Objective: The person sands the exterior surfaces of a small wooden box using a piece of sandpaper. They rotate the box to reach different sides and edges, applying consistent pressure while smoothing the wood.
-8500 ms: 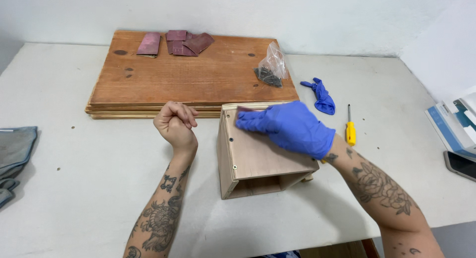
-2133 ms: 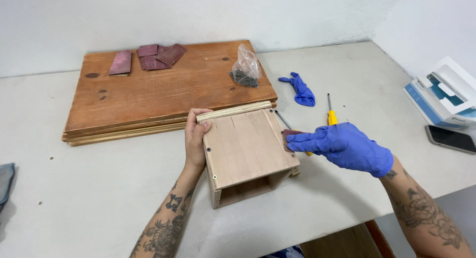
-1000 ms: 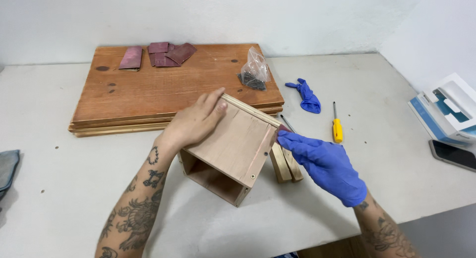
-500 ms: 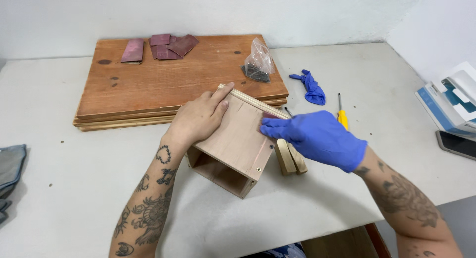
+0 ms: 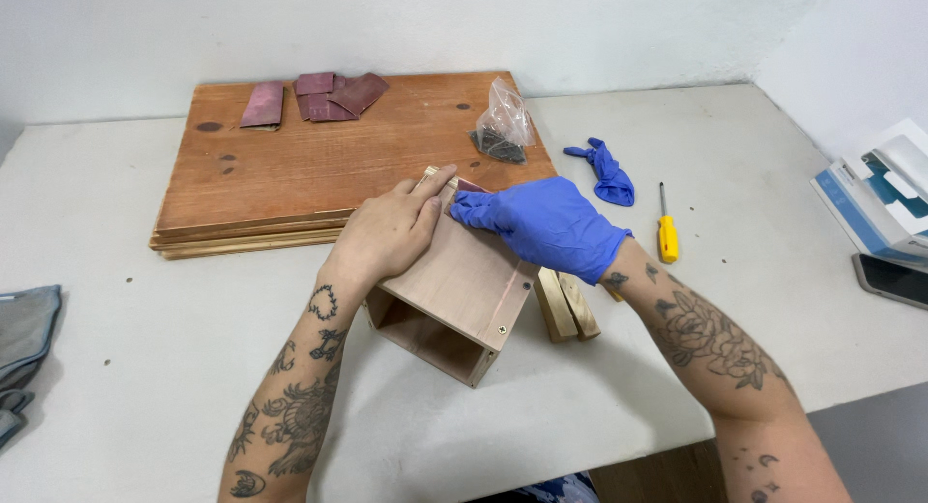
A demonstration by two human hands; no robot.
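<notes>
An open-sided wooden box (image 5: 469, 286) lies on the white table, its open face towards me. My bare left hand (image 5: 391, 232) lies flat on the box's top left part and holds it steady. My right hand (image 5: 546, 223), in a blue glove, presses a small reddish sandpaper piece (image 5: 473, 186) against the box's far top edge. The two hands touch at the fingertips. Most of the sandpaper is hidden under the gloved fingers.
Two short wooden blocks (image 5: 568, 305) lie right of the box. Behind it is a large brown board (image 5: 329, 165) with sandpaper sheets (image 5: 314, 92) and a bag of screws (image 5: 501, 126). A spare blue glove (image 5: 604, 172), yellow screwdriver (image 5: 666, 230), phone (image 5: 889, 279) and grey cloth (image 5: 24, 339) lie around.
The box has been turned from flat to angled, next to the blocks. My gloved right hand slid from the box's right side up to its far top edge.
</notes>
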